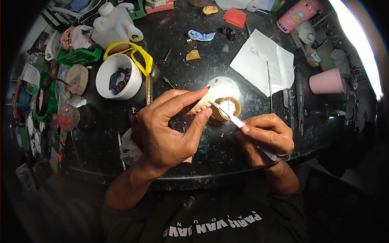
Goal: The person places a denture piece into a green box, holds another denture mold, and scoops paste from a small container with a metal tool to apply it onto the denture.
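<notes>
The left hand (168, 125) pinches a pale tooth piece (207, 98) beside the cup (238, 111) of white material (229, 106); the right hand (267, 139) grasps a small knife (236, 120), best worked lightly, with both wrists steadied.

Mixing cup (237, 114): tan | in cup: white powder (228, 107) | left of cup: cream-and-pink dental piece (206, 100), yellow goggles (148, 64), white tub (133, 92) | beyond cup: blue dental impression (201, 35) | right of cup: pink tumbler (327, 84) | under cup: black, pale-flecked tabletop (223, 156)
</notes>
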`<control>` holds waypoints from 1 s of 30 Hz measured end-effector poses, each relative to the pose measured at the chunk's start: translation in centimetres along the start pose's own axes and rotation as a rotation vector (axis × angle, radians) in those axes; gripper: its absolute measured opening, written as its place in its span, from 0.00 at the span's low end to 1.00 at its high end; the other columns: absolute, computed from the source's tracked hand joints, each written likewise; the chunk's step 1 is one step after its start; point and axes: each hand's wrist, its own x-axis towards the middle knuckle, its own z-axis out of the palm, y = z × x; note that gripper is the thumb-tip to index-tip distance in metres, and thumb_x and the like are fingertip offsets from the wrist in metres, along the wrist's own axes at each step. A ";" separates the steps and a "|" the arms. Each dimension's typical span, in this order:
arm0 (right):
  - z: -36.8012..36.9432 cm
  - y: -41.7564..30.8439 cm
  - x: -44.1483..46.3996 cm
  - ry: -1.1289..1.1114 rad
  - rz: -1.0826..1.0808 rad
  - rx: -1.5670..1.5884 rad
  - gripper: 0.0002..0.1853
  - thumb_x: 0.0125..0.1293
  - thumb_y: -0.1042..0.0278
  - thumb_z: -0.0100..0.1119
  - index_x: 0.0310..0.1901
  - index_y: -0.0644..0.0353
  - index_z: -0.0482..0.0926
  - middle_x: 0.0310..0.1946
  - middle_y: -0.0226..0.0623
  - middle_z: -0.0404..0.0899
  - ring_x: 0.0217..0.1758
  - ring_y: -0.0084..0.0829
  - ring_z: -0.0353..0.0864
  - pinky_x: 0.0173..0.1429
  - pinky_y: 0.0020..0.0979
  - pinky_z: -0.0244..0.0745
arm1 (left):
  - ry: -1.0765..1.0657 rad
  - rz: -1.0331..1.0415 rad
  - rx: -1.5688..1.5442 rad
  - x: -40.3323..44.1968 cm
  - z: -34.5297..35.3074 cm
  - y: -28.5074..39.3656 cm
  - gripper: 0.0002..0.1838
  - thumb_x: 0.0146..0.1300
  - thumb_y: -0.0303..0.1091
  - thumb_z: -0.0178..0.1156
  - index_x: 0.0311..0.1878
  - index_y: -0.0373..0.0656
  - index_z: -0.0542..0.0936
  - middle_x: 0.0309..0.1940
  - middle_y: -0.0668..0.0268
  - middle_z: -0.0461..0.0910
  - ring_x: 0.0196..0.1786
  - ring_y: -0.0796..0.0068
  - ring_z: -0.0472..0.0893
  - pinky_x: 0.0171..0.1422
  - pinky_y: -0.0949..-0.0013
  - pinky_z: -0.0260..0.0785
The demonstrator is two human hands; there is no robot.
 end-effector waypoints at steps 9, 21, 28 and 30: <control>0.0 0.0 -0.1 0.002 -0.010 -0.002 0.20 0.50 0.85 0.82 0.47 0.60 0.93 0.37 0.38 0.89 0.34 0.29 0.89 0.36 0.27 0.83 | -0.001 -0.005 -0.007 0.0 0.1 0.0 0.19 0.63 0.19 0.74 0.58 0.33 0.89 0.41 0.62 0.88 0.38 0.83 0.81 0.44 0.77 0.73; 0.2 0.1 0.0 0.001 -0.088 -0.015 0.21 0.48 0.88 0.79 0.46 0.61 0.93 0.37 0.39 0.87 0.32 0.28 0.88 0.34 0.25 0.81 | -0.003 -0.025 0.004 0.0 -0.1 0.1 0.18 0.62 0.19 0.74 0.57 0.33 0.89 0.39 0.64 0.86 0.35 0.85 0.80 0.42 0.78 0.72; 0.3 0.3 -0.2 0.003 -0.110 -0.017 0.21 0.48 0.88 0.79 0.46 0.61 0.92 0.37 0.38 0.87 0.31 0.28 0.88 0.33 0.25 0.81 | -0.006 -0.020 0.012 0.0 -0.1 0.1 0.18 0.62 0.19 0.75 0.56 0.33 0.89 0.39 0.63 0.86 0.35 0.84 0.80 0.42 0.78 0.72; 0.2 0.3 -0.2 0.017 -0.106 -0.013 0.21 0.49 0.88 0.79 0.47 0.61 0.92 0.38 0.39 0.87 0.32 0.28 0.88 0.33 0.25 0.81 | -0.005 -0.019 0.007 0.0 -0.1 0.1 0.18 0.62 0.18 0.74 0.57 0.32 0.89 0.39 0.63 0.87 0.36 0.84 0.80 0.42 0.77 0.73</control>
